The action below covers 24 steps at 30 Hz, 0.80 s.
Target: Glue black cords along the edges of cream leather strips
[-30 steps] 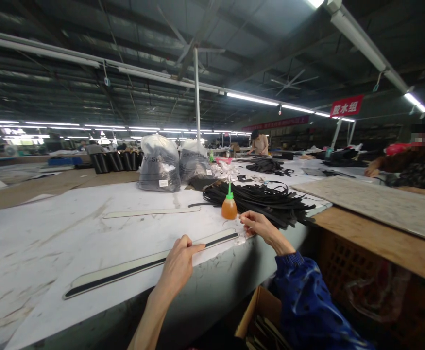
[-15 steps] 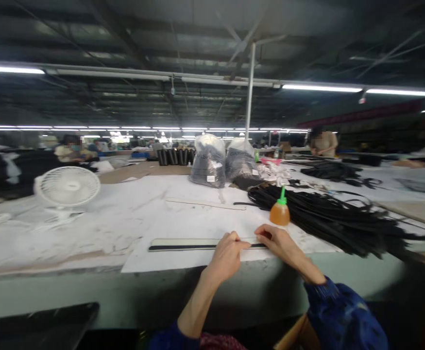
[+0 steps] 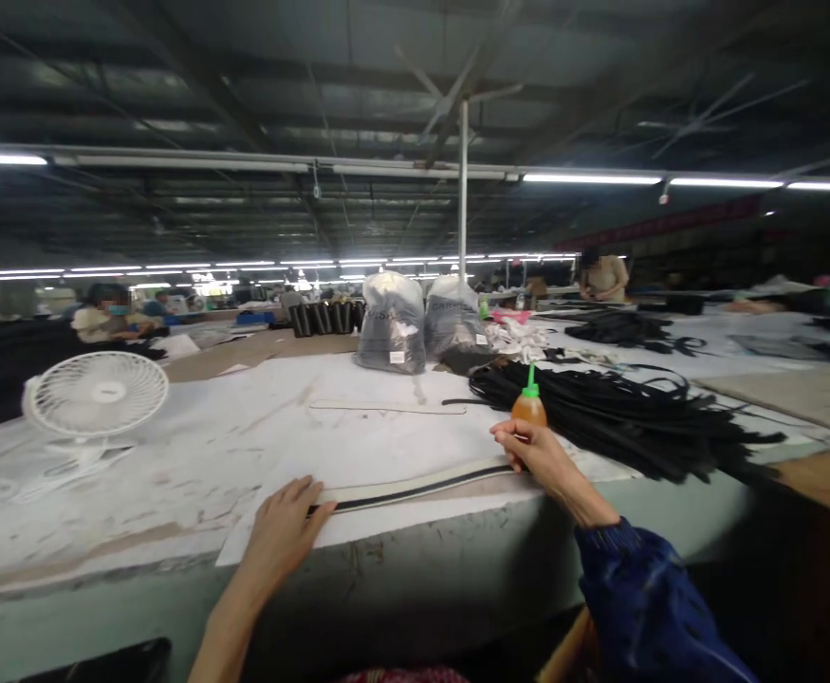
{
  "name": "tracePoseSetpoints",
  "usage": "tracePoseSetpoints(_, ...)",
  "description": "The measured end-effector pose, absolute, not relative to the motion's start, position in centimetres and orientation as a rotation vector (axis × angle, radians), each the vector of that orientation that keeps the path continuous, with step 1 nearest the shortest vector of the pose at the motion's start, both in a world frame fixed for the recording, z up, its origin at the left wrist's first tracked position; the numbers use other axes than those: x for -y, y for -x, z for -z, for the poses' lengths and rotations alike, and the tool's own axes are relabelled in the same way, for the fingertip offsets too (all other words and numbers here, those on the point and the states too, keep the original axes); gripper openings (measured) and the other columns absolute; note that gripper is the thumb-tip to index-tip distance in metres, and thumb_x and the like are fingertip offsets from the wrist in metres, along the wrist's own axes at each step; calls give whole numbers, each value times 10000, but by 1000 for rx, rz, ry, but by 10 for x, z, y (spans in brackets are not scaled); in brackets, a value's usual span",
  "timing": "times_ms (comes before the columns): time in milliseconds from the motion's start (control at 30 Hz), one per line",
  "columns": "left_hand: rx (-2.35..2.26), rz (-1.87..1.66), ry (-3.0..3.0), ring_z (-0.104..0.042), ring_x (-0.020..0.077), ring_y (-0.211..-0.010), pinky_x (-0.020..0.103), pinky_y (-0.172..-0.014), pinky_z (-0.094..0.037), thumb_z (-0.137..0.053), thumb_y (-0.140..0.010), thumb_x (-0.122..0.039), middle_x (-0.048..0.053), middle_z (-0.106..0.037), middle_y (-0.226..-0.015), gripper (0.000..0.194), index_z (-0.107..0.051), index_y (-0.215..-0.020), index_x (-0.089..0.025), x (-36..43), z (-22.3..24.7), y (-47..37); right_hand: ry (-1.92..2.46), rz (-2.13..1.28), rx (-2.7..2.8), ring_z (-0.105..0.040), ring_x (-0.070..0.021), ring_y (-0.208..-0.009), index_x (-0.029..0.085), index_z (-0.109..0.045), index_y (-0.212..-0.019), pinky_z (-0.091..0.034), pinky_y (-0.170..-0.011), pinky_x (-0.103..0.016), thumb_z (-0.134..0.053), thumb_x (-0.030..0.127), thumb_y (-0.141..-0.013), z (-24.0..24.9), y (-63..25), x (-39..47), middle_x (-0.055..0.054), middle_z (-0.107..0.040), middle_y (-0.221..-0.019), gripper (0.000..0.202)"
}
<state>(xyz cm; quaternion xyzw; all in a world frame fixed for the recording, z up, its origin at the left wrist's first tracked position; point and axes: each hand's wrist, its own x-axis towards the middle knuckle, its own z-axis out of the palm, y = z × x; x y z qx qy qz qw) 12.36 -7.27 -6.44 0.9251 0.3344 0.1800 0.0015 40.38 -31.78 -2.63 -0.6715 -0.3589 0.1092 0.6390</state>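
Note:
A long pale strip with a black band (image 3: 407, 491) along it lies near the table's front edge, bending slightly upward toward its right end. My left hand (image 3: 287, 520) rests on the strip's left end, fingers stretched out and the thumb apart along the band. Over the right end, my right hand (image 3: 539, 457) is closed with thumb and forefinger in a pinch. What those fingertips hold, if anything, is too small to make out. Just behind that hand stands a squeeze bottle (image 3: 529, 406) of amber liquid with a green nozzle. Farther back lies a thin pale strip (image 3: 386, 407).
A heap of black straps (image 3: 620, 422) covers the right side of the table. At left stands a white fan (image 3: 98, 394). Two filled plastic bags (image 3: 392, 327) sit at the back, beside black rolls (image 3: 323, 319). Two people work at tables farther off.
My left hand has slid left from the strip's middle to its left end and changed from pointing to lying flat. My right hand stays by the right end. The view has shifted slightly.

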Motion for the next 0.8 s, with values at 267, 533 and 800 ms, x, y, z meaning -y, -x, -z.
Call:
tracePoseSetpoints(267, -741, -670, -2866, -556, 241, -1170, 399, -1010, -411, -448, -841, -485, 51, -628, -1238, 396, -617, -1106, -243, 37, 82, -112, 1417, 151, 697, -475, -110, -505, 143, -645, -891, -393, -471, -238, -653, 535, -693, 2, -430, 331, 8, -555, -590, 439)
tracePoseSetpoints(533, -566, -969, -2750, -625, 258, -1039, 415, -930, -479, -477, -823, -523, 36, -690, -1083, 346, -623, -996, -262, 41, 86, -108, 1995, 219, 1805, -566, -222, -979, 212, -673, -1099, -424, -895, -337, -576, 435, -874, 24, -342, 290, -83, -644, -1073, 331)
tracePoseSetpoints(800, -367, -1052, -2660, -626, 243, -1006, 409, -899, -517, -521, -848, -468, 53, -691, -1063, 322, -646, -1046, -246, 86, 73, -116, 2002, 32, 1740, -563, -169, -802, 215, -649, -908, -430, -703, -250, -752, 414, -720, 27, -335, 315, -7, -604, -823, 293)
